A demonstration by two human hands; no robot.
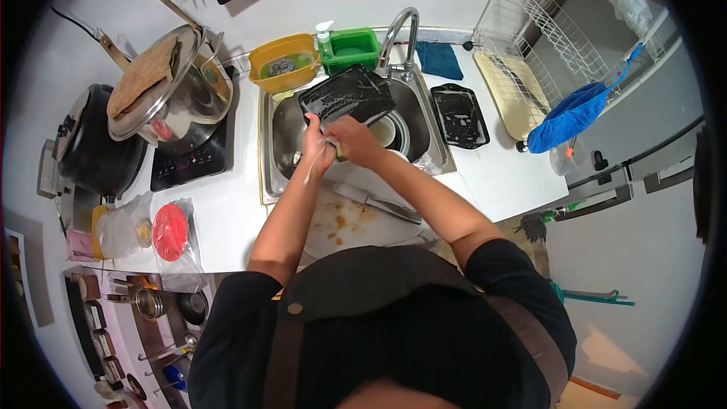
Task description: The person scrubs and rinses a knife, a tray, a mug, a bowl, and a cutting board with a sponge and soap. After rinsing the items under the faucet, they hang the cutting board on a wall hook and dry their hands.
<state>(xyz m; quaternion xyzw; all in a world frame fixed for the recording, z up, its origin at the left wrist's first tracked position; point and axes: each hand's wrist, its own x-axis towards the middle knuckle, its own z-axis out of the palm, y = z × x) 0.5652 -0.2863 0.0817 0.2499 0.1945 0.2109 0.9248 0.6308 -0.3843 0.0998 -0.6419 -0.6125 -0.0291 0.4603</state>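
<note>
A black rectangular tray point(348, 95), streaked with suds, is tilted over the sink point(266, 125). My left hand point(316, 148) is closed on its near left corner, with the thumb up along the edge. White foam runs down that hand and wrist. My right hand point(354, 140) is closed beside the left, at the tray's near edge, on a small yellow sponge point(338, 151) that is mostly hidden by the fingers. Below the tray, a round metal bowl point(403, 130) with dishes in it sits in the basin. A knife point(379, 203) lies on the wet, stained surface in front of the sink.
A second soapy black tray point(460, 115) lies right of the sink. Behind stand the faucet point(404, 38), a yellow basin point(284, 60), a green container point(354, 47) and a soap pump bottle point(324, 39). A large pot point(185, 110) stands left; a wire rack point(522, 53) stands right.
</note>
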